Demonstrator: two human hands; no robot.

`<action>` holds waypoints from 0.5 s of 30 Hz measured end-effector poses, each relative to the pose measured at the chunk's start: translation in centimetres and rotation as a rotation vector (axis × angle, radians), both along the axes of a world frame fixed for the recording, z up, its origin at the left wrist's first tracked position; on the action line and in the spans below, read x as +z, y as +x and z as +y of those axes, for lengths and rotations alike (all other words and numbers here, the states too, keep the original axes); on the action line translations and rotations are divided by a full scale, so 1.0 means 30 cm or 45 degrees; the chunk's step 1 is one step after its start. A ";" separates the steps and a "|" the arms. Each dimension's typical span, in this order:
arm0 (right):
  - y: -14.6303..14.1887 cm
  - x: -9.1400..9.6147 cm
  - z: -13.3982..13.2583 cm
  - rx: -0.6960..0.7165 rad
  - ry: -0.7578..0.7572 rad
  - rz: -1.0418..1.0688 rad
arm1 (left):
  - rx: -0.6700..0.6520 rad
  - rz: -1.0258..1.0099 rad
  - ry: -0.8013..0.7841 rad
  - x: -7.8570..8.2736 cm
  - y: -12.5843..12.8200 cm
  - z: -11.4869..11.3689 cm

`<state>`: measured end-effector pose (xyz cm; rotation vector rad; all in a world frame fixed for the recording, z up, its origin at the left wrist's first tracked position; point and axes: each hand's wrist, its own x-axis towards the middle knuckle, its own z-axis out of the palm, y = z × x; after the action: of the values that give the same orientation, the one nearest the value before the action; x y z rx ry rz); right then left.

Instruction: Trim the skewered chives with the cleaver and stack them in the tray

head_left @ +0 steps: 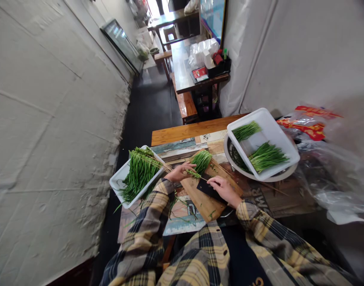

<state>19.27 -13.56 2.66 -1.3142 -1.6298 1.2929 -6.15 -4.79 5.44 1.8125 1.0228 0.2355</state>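
Note:
My right hand (225,190) pinches the lower end of a thin wooden skewer (204,179). Green garlic chives (194,174) are threaded on its far end, and my left hand (182,171) grips them between its fingers. Beneath both hands lies a wooden cutting board (216,208), with a dark-bladed knife (210,190) on it, partly hidden by my right hand. A bundle of cut chives (201,160) rests at the board's far end. Left of my left hand, skewered chives (143,171) fill much of a white tray (118,183), their bare stick ends pointing towards that hand.
At the right, a second white tray (279,137) holds two chive bundles and sits tilted on a metal bowl (229,153). Plastic bags (328,178) lie beyond it. A wooden bench (196,128) borders the table's far side. Loose chive scraps (184,204) litter the tabletop.

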 end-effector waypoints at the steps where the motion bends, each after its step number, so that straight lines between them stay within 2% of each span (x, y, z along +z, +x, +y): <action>1: 0.008 0.017 -0.016 0.030 -0.032 0.014 | -0.006 -0.022 -0.011 0.029 0.001 -0.028; 5: 0.027 0.063 -0.088 0.158 -0.188 0.092 | 0.009 -0.092 -0.157 0.133 0.006 -0.148; 7: 0.029 0.056 -0.125 0.200 -0.250 0.116 | 0.061 -0.144 -0.338 0.134 0.015 -0.198; 8: 0.030 0.042 -0.142 0.215 -0.270 0.106 | 0.095 -0.169 -0.433 0.115 0.023 -0.218; 10: 0.042 -0.001 -0.173 0.258 -0.271 0.043 | 0.155 -0.191 -0.594 0.042 0.046 -0.249; 13: 0.106 -0.084 -0.205 0.324 -0.159 -0.143 | 0.150 -0.138 -0.776 -0.109 0.092 -0.270; 15: 0.176 -0.134 -0.219 0.298 -0.039 -0.324 | 0.161 -0.103 -0.803 -0.200 0.121 -0.267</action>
<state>24.55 -20.14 -1.35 -1.3840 -1.9966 1.3322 -2.51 -12.81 -0.56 1.1628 1.0129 0.0487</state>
